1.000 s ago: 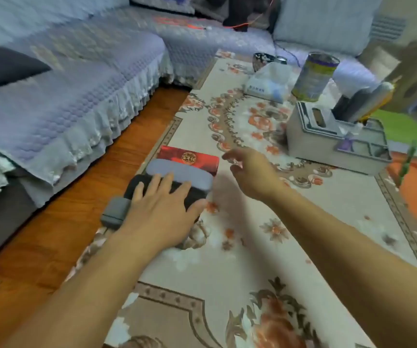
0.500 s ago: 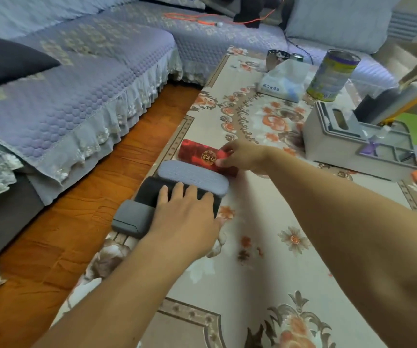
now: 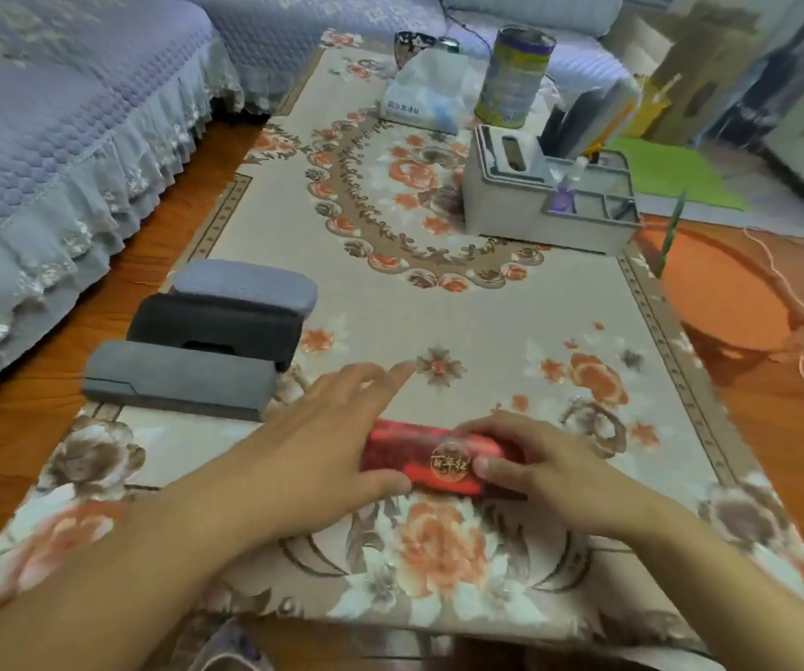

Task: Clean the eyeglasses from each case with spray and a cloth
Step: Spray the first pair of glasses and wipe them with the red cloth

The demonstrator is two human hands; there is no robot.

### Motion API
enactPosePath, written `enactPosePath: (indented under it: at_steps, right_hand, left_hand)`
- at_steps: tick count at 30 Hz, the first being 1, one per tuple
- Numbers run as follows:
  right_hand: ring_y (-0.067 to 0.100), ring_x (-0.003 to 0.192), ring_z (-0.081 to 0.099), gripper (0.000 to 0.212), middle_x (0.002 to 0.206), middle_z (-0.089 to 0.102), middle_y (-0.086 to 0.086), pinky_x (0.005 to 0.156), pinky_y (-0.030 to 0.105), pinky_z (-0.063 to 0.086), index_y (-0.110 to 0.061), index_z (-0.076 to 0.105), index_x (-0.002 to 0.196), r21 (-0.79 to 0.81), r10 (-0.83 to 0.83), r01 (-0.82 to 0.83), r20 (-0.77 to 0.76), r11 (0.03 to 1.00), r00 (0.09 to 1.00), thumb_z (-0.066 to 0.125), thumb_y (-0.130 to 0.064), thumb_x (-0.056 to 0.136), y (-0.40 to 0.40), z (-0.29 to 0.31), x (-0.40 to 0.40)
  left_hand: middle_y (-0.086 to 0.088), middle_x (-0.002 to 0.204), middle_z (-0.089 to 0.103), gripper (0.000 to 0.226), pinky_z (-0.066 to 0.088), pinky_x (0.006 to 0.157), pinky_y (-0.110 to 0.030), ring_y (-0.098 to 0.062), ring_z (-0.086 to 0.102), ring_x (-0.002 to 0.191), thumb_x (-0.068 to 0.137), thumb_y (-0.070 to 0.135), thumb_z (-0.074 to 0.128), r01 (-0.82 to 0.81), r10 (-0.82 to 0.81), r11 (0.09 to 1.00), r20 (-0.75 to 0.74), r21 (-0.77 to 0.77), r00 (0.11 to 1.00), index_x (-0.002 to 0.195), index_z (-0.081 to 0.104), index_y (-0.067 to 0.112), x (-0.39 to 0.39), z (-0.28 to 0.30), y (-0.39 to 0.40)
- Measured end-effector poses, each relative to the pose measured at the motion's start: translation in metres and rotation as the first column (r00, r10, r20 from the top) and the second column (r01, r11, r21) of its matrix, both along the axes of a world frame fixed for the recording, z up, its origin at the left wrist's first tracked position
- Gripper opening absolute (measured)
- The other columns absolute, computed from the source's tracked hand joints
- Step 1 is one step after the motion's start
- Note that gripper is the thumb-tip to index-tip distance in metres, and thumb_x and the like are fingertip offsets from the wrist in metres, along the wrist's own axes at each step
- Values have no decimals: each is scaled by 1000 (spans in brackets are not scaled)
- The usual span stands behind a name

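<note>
The glossy red rectangular glasses case (image 3: 431, 460) had moved from behind the row of cases to the table's near edge. Right hand (image 3: 542, 472) gripped its right end, thumb on the front. Left hand (image 3: 315, 455) touched its left end, fingers spread and relaxed. Grey (image 3: 179, 380), black (image 3: 216, 326) and blue-grey (image 3: 245, 285) cases sat stacked along the flowered tablecloth's (image 3: 487, 322) left edge.

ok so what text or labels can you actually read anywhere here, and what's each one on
Gold round emblem on the red case: Chinese characters, too blurred to read surely.
Blue print on the tissue pack: Chinese characters, too small to read.
Tin can: label blurred, unreadable.
The three grey and black cases: no text visible.
</note>
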State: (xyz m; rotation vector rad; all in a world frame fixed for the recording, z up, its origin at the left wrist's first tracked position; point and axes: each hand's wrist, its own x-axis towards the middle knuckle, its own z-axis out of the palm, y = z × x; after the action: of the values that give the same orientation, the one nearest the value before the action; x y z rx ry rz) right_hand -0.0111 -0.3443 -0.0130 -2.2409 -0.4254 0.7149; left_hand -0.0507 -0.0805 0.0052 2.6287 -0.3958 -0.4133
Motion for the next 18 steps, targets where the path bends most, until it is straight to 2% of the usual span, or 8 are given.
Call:
enactPosePath:
  at_steps: [3, 6, 8, 10, 12, 14, 16, 18]
  right_hand:
    - [2, 102, 62, 29, 109, 67, -17, 88, 21, 49, -30, 66, 124, 64, 3, -10, 114, 998, 994, 69, -26, 95, 2, -8, -14]
    - [5, 102, 64, 34, 107, 71, -14, 86, 17, 48, -28, 69, 121, 135, -13, -9, 162, 991, 987, 76, -24, 89, 1, -2, -19]
    - [6, 96, 68, 33, 102, 73, -12, 82, 19, 52, -27, 72, 115, 175, -69, 45, 132, 983, 989, 81, -22, 84, -3, -1, -22]
    - [14, 89, 72, 28, 101, 73, -4, 76, 27, 59, -25, 73, 108, 294, -206, 191, 23, 937, 978, 83, -21, 82, -6, -1, -26]
    - [27, 88, 75, 27, 107, 71, 11, 74, 39, 62, -19, 71, 109, 431, -367, 385, -126, 816, 921, 80, -22, 84, -9, -3, -29]
    - [40, 96, 73, 35, 116, 69, 21, 83, 49, 61, -16, 67, 121, 542, -412, 518, -314, 662, 855, 75, -25, 88, -9, -6, -36]
    - [47, 108, 67, 44, 125, 66, 23, 95, 53, 55, -14, 58, 136, 669, -292, 543, -460, 508, 839, 69, -23, 94, -4, -8, -43]
    - [45, 114, 64, 52, 129, 63, 27, 100, 49, 52, -9, 52, 142, 742, -188, 544, -514, 392, 837, 66, -22, 93, 3, -8, -49]
  left_hand:
    - [15, 147, 39, 86, 35, 112, -35, -12, 35, 135, 85, 69, 60, 103, -112, 987, 64, 122, 992, 154, 14, 46, -8, -19, -28]
    - [16, 112, 58, 54, 49, 85, -35, -13, 58, 102, 86, 64, 58, 89, -116, 987, 201, 137, 973, 133, 41, 42, -9, -17, -45]
    - [14, 102, 59, 45, 51, 74, -35, -12, 60, 88, 85, 63, 56, 96, -125, 984, 198, 148, 972, 122, 45, 40, -11, -12, -50]
    - [13, 95, 59, 43, 53, 69, -33, -8, 59, 78, 81, 65, 55, 80, -92, 991, 111, 109, 989, 113, 45, 39, -15, -11, -54]
    - [12, 89, 61, 45, 56, 67, -34, -6, 61, 72, 78, 69, 58, 19, -19, 1000, 24, 4, 1000, 109, 44, 39, -16, -13, -59]
    - [12, 92, 65, 52, 60, 67, -33, -6, 67, 70, 76, 66, 68, -95, 82, 978, -78, -188, 994, 115, 43, 42, -18, -12, -65]
    - [11, 97, 67, 56, 62, 66, -35, -9, 71, 71, 78, 52, 78, -216, 136, 887, -215, -409, 967, 120, 43, 45, -20, -10, -69]
    - [8, 95, 69, 46, 62, 69, -43, -14, 72, 73, 84, 41, 77, -282, 118, 791, -316, -544, 941, 118, 48, 45, -25, -7, -71]
